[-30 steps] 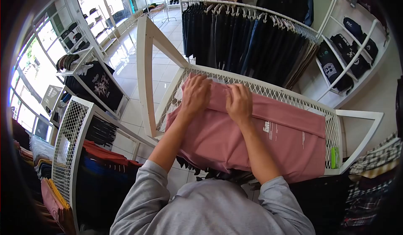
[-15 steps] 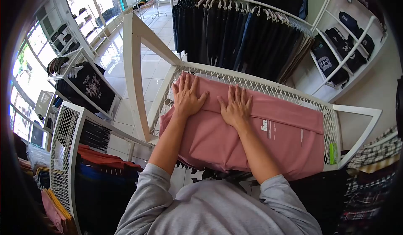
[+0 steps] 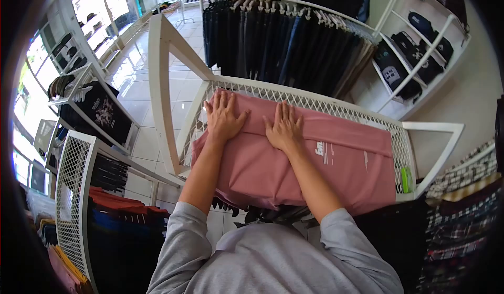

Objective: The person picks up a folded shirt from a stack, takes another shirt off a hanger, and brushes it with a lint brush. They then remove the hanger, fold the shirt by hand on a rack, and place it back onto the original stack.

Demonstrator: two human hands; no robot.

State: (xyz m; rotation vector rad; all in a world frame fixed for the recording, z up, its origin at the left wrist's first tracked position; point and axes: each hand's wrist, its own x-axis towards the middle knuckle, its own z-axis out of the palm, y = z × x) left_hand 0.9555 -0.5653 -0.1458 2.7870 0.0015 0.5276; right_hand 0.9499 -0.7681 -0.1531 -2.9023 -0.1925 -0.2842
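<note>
A pink T-shirt (image 3: 336, 173) with small white print lies spread on a white wire-mesh table top (image 3: 341, 109). Its far edge is folded over into a band. My left hand (image 3: 223, 116) lies flat with fingers spread on the shirt's far left corner. Beside it, my right hand (image 3: 284, 128) presses flat on the folded band, fingers apart. Neither hand grips the cloth. Grey sleeves cover my upper arms.
A small green object (image 3: 406, 180) lies on the mesh at the table's right end. Dark trousers hang on a curved rail (image 3: 294, 2) behind. White shelves with dark shirts (image 3: 409, 79) stand right; another mesh table (image 3: 71, 189) over stacked clothes stands left.
A second ago both hands pinched the shirt's far edge with curled fingers. They have since opened and lie flat on the fold, sliding slightly toward me. The view has shifted a little.
</note>
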